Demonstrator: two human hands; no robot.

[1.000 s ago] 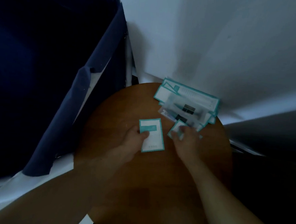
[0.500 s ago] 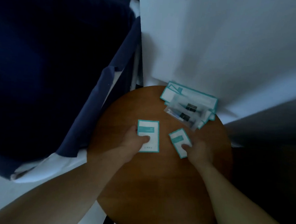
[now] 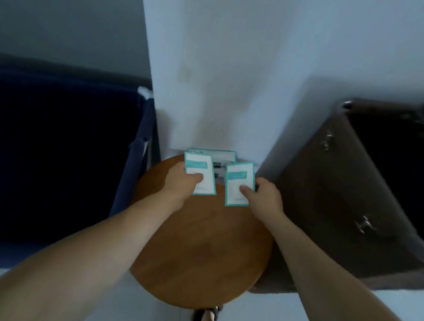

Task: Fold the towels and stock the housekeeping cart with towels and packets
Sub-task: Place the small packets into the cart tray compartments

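My left hand (image 3: pixel 181 182) pinches a white packet with a teal border (image 3: pixel 198 168), thumb on its face, lifted above the round wooden stool (image 3: pixel 200 254). A second teal-bordered packet (image 3: pixel 238 179) is pinched the same way in my right hand (image 3: pixel 266 196). Behind both packets, a small pile of more packets (image 3: pixel 217 154) lies at the stool's far edge against the white wall; most of the pile is hidden by the held packets.
A dark navy fabric bin (image 3: pixel 57 151) stands at the left of the stool. A dark brown case with metal fittings (image 3: pixel 353 193) leans at the right. The white wall corner (image 3: pixel 211 73) rises just behind the stool. A foot in a sandal (image 3: pixel 206 318) shows below.
Both hands have lifted their packets off the stool top and raised them upright. The view has tilted up, so the wall, bin and brown case now show more fully.
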